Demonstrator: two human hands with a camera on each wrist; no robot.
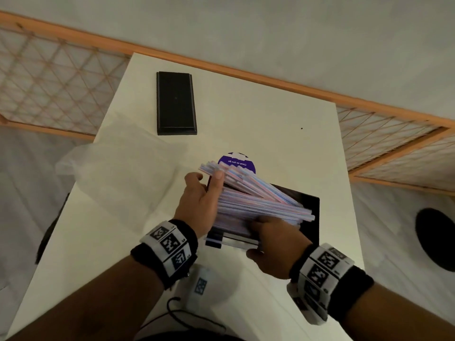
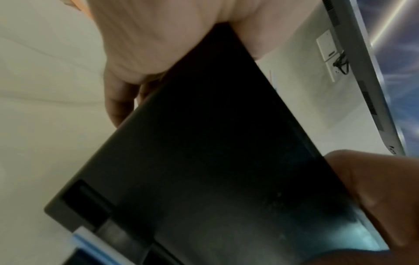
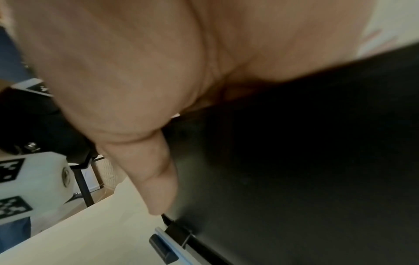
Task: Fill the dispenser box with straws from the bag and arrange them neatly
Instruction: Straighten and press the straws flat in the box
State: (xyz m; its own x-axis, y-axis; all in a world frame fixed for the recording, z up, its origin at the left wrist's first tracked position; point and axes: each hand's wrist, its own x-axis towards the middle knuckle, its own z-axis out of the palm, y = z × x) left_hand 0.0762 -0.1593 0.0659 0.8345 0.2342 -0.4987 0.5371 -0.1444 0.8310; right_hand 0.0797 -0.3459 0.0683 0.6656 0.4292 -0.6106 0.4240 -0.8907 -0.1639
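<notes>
I see the straws fanned over the dispenser box, long axis running L-R, tips splayed. L hand fingers curl round their L ends; R hand grips the near-R ends, closer to box. 1 bundle, 1 box, 1 bag, 1 lid.
</notes>
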